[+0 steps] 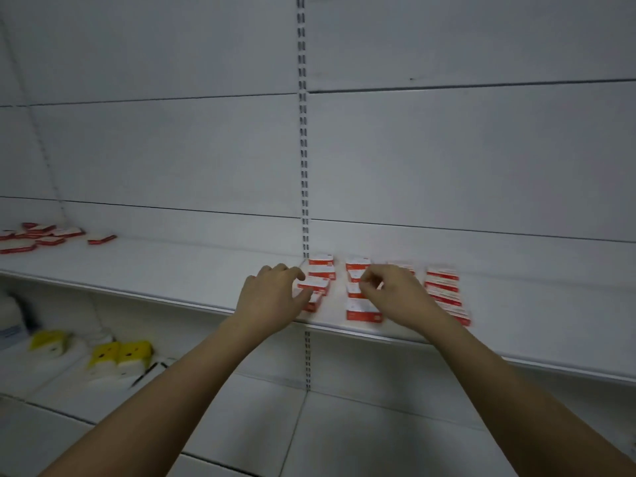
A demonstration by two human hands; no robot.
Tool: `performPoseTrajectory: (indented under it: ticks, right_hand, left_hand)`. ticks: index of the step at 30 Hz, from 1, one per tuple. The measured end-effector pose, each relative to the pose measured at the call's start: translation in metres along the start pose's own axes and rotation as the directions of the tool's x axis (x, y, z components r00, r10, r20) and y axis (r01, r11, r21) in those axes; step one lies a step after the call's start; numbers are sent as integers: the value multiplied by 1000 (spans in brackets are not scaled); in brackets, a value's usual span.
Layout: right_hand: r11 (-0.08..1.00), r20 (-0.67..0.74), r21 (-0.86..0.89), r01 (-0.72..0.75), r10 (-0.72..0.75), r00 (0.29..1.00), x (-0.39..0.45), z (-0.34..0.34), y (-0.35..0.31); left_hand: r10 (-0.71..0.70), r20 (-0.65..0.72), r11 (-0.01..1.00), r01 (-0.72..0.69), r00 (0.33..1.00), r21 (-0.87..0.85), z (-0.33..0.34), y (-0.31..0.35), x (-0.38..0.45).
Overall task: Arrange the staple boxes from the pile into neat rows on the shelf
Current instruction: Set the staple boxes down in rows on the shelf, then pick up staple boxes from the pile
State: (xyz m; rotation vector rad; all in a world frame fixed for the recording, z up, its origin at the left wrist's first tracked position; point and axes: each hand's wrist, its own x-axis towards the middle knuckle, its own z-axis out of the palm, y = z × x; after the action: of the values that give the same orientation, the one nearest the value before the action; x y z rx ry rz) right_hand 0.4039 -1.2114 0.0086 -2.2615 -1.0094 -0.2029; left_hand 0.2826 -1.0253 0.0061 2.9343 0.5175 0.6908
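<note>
Red-and-white staple boxes stand in several rows on the white shelf (pixel 179 273), running back from its front edge. My left hand (pixel 272 297) has its fingers and thumb curled round a box (pixel 315 285) in the leftmost row. My right hand (pixel 389 290) hovers over the second row with fingers curled; I cannot make out whether it holds a box. A row at the right (pixel 444 290) is blurred. A loose pile of staple boxes (pixel 41 235) lies on the same shelf at the far left.
A slotted upright (pixel 303 132) runs down the white back wall between shelf bays. On the lower shelf at left sit yellow-and-white items (pixel 120 359) and a white bottle (pixel 10 318). Bare shelf stretches between the pile and the rows.
</note>
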Motion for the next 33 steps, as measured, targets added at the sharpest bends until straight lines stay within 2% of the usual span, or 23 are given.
performPoseTrajectory:
  ticks: [4, 8, 13, 20, 24, 28, 33]
  right_hand:
    - [996, 188, 40, 83, -89, 978, 29, 46, -79]
    - [985, 290, 107, 135, -161, 943, 49, 109, -163]
    - [968, 396, 109, 225, -250, 884, 75, 192, -264]
    - [933, 409, 93, 349, -355, 840, 118, 278, -389]
    - [917, 400, 80, 391, -388, 830, 149, 312, -442]
    - [909, 405, 72, 410, -402, 821, 179, 347, -471]
    - [917, 423, 95, 387, -389, 818, 227, 401, -481]
  left_hand:
    - [-110, 36, 991, 107, 993, 82, -20, -81, -18]
    - [-238, 55, 967, 231, 970, 109, -46, -175, -43]
    - [-378, 32, 923, 373, 925, 95, -82, -293, -82]
    - [-448, -7, 862, 434, 894, 264, -147, -428, -115]
    - [-455, -43, 851, 448, 890, 273, -179, -482, -114]
    - [-459, -49, 851, 455, 887, 261, -181, -527, -107]
    - [-499, 17, 843, 481, 866, 240, -161, -584, -91]
